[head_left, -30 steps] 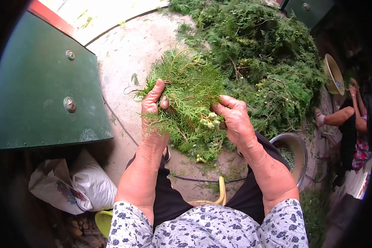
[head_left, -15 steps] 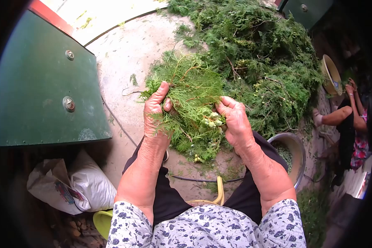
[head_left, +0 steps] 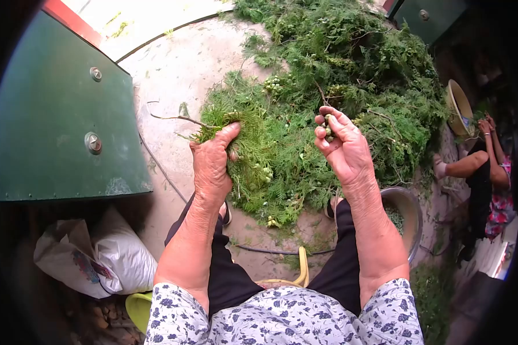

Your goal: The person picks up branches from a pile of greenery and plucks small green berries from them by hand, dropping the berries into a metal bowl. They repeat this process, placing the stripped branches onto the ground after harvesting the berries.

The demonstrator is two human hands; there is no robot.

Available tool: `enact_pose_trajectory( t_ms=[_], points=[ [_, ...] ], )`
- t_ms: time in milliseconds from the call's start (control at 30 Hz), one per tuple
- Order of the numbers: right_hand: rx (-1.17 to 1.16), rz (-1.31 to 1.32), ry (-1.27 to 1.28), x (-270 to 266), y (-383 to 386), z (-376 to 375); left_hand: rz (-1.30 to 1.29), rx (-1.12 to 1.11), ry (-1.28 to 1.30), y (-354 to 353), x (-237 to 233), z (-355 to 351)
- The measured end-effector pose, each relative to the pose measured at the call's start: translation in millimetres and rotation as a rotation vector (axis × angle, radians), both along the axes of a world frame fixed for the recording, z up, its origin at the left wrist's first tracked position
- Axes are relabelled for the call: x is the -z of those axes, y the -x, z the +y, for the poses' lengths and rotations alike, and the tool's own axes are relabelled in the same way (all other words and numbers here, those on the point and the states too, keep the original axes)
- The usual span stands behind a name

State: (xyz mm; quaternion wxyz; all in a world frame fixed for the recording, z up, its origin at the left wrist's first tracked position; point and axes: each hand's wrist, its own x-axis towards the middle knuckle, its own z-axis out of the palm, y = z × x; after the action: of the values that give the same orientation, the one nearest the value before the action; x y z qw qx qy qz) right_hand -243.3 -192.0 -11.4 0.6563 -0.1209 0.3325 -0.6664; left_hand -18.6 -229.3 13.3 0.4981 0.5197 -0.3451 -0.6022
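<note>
My left hand (head_left: pixel 213 161) is closed round a leafy green conifer branch (head_left: pixel 250 149), whose bare brown stem sticks out to the left past my thumb. Small pale cones still hang among its sprays. Raised to the right, my right hand (head_left: pixel 346 146) pinches several green cones (head_left: pixel 328 129) between thumb and fingers, apart from the branch. Beyond and beneath both hands lies a big heap of cut conifer branches (head_left: pixel 362 80). A metal basin (head_left: pixel 417 224) holding many small green cones stands beside my right knee, partly hidden by my forearm.
On the left is a green metal panel (head_left: pixel 63 126), with white sacks (head_left: pixel 124 250) and a yellow-green container (head_left: pixel 138 310) below it. A cable (head_left: pixel 161 169) crosses the concrete floor. At right, another person (head_left: pixel 489 178) sits near a tan basin (head_left: pixel 457 106), hands on greenery.
My right hand has come away from the branch, moving up and slightly right with green cones in its fingers. My left hand has turned the branch and shifted slightly left.
</note>
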Motion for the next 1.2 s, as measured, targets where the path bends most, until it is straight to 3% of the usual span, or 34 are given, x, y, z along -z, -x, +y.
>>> enact_pose_trajectory(
  t_ms=[200,467,567,600,633,700,733,767,833,1200],
  points=[
    [-0.102,0.048,0.028,-9.1,-16.8,-1.1,-0.036,0.249,0.052,12.8,6.5,0.6],
    [-0.344,0.242,0.013,-15.3,-35.0,4.9,-0.049,0.273,0.109,17.8,6.1,-5.4],
    [-0.438,0.243,-0.065,-14.5,-40.1,7.9,-0.396,0.467,0.558,17.2,16.1,-8.4],
    [-0.453,0.242,-0.054,-14.3,-42.9,8.1,-0.349,0.511,0.294,18.7,-7.2,-1.7],
    [-0.456,0.24,-0.054,-14.2,-44.3,8.3,-0.351,0.51,0.292,18.5,-4.1,-2.4],
    [-0.498,0.251,-0.046,-14.5,-46.2,8.7,-0.634,0.541,0.858,18.7,4.2,-5.4],
    [-0.481,0.231,-0.057,-15.6,-48.2,8.5,-0.414,0.602,0.544,21.5,0.9,-3.8],
    [-0.481,0.23,-0.058,-17.0,-48.7,8.8,-0.414,0.602,0.544,20.5,4.4,-5.1],
    [-0.521,0.249,-0.088,-18.7,-49.8,9.8,-0.738,0.605,0.751,17.8,17.5,-10.1],
    [-0.592,0.121,-0.128,-9.2,-50.1,13.2,-0.923,0.666,0.908,19.9,5.8,-5.0]
  ],
)
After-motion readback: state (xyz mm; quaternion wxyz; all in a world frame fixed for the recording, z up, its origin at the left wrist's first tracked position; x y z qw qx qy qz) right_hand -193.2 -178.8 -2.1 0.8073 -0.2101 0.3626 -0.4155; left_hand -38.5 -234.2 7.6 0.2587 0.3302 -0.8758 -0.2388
